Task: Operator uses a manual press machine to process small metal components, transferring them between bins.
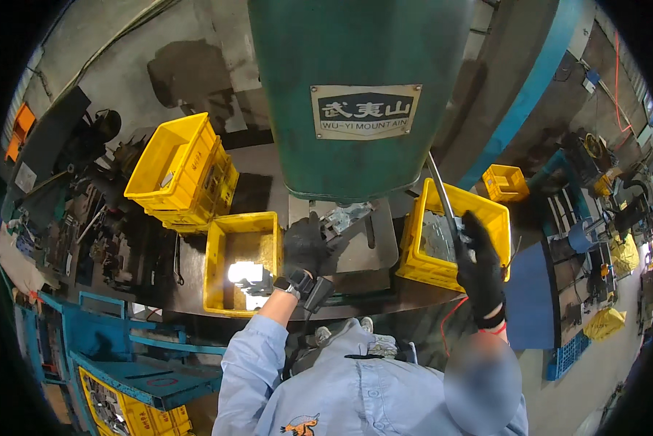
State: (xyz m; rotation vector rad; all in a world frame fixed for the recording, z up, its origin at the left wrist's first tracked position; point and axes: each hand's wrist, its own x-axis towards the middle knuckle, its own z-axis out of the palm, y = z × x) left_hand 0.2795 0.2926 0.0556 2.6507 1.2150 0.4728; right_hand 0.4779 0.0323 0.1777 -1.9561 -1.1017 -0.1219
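My left hand, in a black glove, is at the near left end of a small metal fixture. Its fingers appear closed on that end, partly hidden against the dark. The fixture lies at a slant on the grey machine table, beneath the green machine head. Off to the right, my right hand, also black-gloved, is closed around the lower end of a long metal lever. This lever slopes down from the machine's right side, over a yellow crate with flat metal pieces inside.
Left of the table stands a yellow crate with bright, reflective contents. Stacked yellow crates rise behind it. A blue metal frame is at the lower left, and a blue post at the back right. A red cord hangs below the right crate.
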